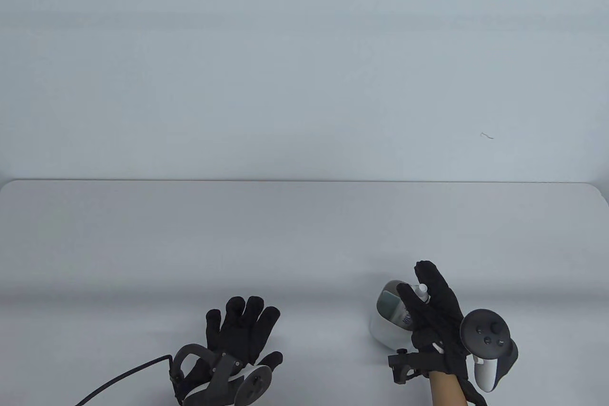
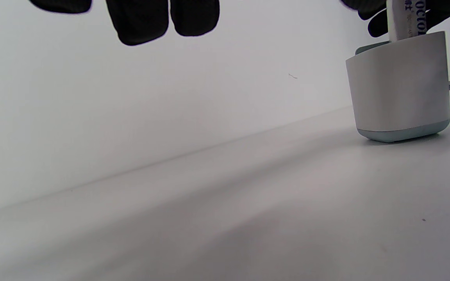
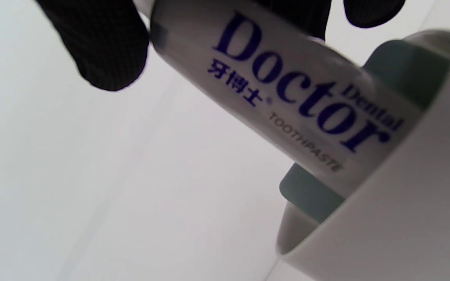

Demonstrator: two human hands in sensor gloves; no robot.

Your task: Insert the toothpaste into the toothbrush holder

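A white toothpaste tube (image 1: 420,292) with blue "Doctor" lettering stands tilted with its lower end inside the white toothbrush holder (image 1: 380,326), which has a grey-green insert. My right hand (image 1: 413,282) grips the tube near its cap end, just above the holder. In the right wrist view the tube (image 3: 287,89) enters the holder's opening (image 3: 397,218), with a gloved fingertip (image 3: 104,50) beside the cap. My left hand (image 1: 242,318) lies open and empty on the table, well to the left of the holder. The left wrist view shows the holder (image 2: 399,86) and the tube (image 2: 406,19) rising from it.
The white table (image 1: 285,234) ends at a far edge against a pale wall. A black cable (image 1: 123,375) runs from my left hand's tracker to the bottom left.
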